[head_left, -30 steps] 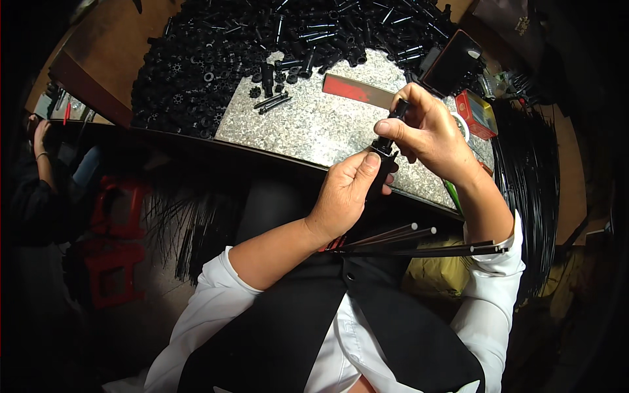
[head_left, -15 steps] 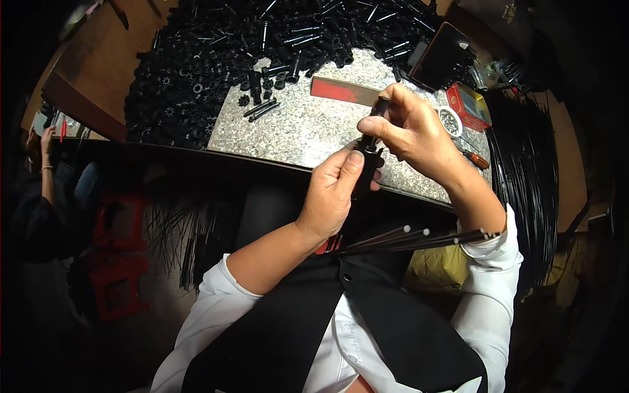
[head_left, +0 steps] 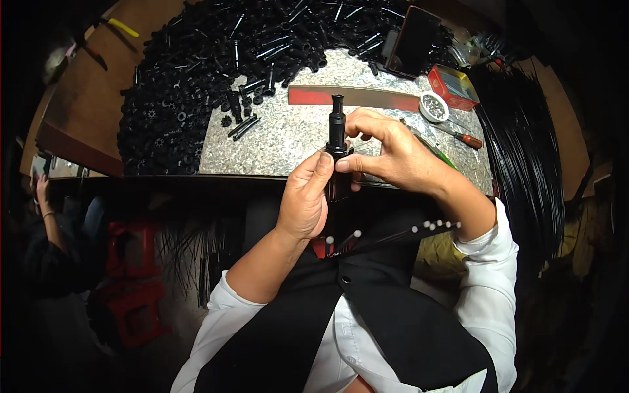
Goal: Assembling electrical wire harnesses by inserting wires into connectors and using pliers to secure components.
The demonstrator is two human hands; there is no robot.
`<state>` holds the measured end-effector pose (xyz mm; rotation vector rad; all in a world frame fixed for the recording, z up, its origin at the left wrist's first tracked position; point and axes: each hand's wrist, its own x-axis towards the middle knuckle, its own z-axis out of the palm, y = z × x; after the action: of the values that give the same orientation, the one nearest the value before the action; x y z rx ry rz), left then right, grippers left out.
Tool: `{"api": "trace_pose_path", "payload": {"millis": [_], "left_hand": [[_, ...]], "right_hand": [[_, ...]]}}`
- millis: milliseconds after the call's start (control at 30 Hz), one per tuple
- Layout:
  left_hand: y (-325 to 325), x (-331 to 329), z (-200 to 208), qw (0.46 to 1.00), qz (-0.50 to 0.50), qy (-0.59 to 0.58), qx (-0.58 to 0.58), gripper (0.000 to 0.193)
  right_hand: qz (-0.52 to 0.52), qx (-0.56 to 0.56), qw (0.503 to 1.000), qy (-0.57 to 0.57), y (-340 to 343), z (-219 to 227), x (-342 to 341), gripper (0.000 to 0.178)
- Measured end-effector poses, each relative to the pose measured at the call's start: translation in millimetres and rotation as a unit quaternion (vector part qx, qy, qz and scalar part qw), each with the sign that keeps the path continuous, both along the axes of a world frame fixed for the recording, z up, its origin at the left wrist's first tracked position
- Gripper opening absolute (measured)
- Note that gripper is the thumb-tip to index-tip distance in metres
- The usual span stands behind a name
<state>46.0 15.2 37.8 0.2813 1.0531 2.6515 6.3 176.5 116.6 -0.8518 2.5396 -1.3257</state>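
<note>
A black stepped tube (head_left: 337,131) stands upright over the table's front edge, its narrow capped end up. My left hand (head_left: 304,200) is wrapped round its lower part, thumb pressed below the collar. From the other side my right hand (head_left: 396,154) meets the tube at the collar, thumb against it and fingers curled; the fingertips behind are partly hidden. Below, close to my body, thin black rods (head_left: 386,239) with pale tips fan out to the right from a red holder (head_left: 321,247).
A heap of black plastic parts (head_left: 177,98) covers the table's left and back. On the speckled board (head_left: 262,144) lie a red-and-grey bar (head_left: 354,97), a white bowl of small bits (head_left: 433,107) and a screwdriver (head_left: 468,140). Black rods (head_left: 524,157) hang at the right. Another person's hand (head_left: 42,190) shows far left.
My right hand has come down from the tube's upper end to its collar, leaving the top exposed. Both hands and the tube now sit further left in view; the tube stands straighter.
</note>
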Motion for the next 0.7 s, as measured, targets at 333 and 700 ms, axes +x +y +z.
{"api": "trace_pose_path", "payload": {"millis": [333, 700], "left_hand": [[-5, -10, -12, 0.999, -0.029, 0.026, -0.030, 0.038], [-8, -5, -11, 0.997, -0.041, 0.054, -0.031, 0.040]], "right_hand": [[-0.032, -0.097, 0.991, -0.086, -4, -7, 3, 0.021], [0.024, -0.154, 0.968, -0.195, 0, -10, 3, 0.021]]}}
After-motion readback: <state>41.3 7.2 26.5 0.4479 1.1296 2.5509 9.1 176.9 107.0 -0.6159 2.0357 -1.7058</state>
